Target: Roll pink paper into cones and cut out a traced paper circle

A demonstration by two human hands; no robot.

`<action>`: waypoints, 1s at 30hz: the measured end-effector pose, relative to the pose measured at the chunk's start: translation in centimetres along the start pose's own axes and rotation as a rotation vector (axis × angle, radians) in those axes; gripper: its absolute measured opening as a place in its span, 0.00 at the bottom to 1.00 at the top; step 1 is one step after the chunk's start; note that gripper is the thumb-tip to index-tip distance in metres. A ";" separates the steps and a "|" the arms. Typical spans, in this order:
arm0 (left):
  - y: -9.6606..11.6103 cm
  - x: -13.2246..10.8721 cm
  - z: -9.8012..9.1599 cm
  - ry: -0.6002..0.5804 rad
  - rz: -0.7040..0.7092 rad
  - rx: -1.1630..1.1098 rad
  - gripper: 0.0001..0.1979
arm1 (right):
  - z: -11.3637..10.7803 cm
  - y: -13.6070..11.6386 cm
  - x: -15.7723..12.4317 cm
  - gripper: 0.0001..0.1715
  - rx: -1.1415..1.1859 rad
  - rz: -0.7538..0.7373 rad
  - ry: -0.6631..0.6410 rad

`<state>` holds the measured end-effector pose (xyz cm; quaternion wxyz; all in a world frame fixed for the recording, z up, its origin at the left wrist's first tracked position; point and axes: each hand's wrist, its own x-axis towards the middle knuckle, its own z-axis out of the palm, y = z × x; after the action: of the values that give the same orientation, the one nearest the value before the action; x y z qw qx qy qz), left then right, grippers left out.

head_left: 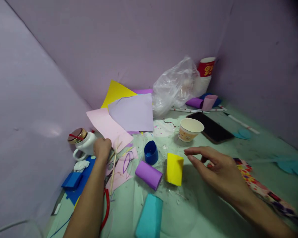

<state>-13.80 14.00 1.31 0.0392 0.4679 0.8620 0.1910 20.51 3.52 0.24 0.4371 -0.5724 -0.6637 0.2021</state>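
My left hand (103, 148) reaches out beside a white mug (89, 142) with a brown lid, at the edge of a pink paper sheet (110, 127). Its fingers are curled away from view, so what they hold, if anything, is hidden. Over the table hovers my right hand (215, 168), empty, with index finger and thumb stretched out and a small gap between them. Just left of its fingertips stands a yellow paper tube (174, 169), not touched. Near that tube are a purple paper tube (148, 175) lying down, a dark blue one (151, 152) and a turquoise one (149, 216).
A paper cup (190, 130) and a black phone (211, 127) sit behind my right hand. Farther back are a clear plastic bag (175, 86) and stacked cups (205, 72). Red-handled scissors (106, 206) and paper scraps lie by my left forearm.
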 end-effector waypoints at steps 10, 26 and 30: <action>2.9 -2.6 -4.7 0.371 0.011 -0.207 0.13 | 1.9 -0.7 -6.4 0.45 -0.088 -0.455 -0.330; 0.4 -9.9 -6.2 0.176 -0.007 -1.002 0.06 | 7.2 -5.4 -3.9 0.55 -0.327 -0.159 -0.620; -0.1 -11.0 -6.3 0.200 -0.018 -1.082 0.06 | 9.2 -5.0 -2.1 0.51 -0.389 -0.225 -0.501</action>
<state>-9.30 3.01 5.86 0.1938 0.3534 0.6443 0.6500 10.03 2.43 -1.59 0.1625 -0.5007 -0.8357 0.1565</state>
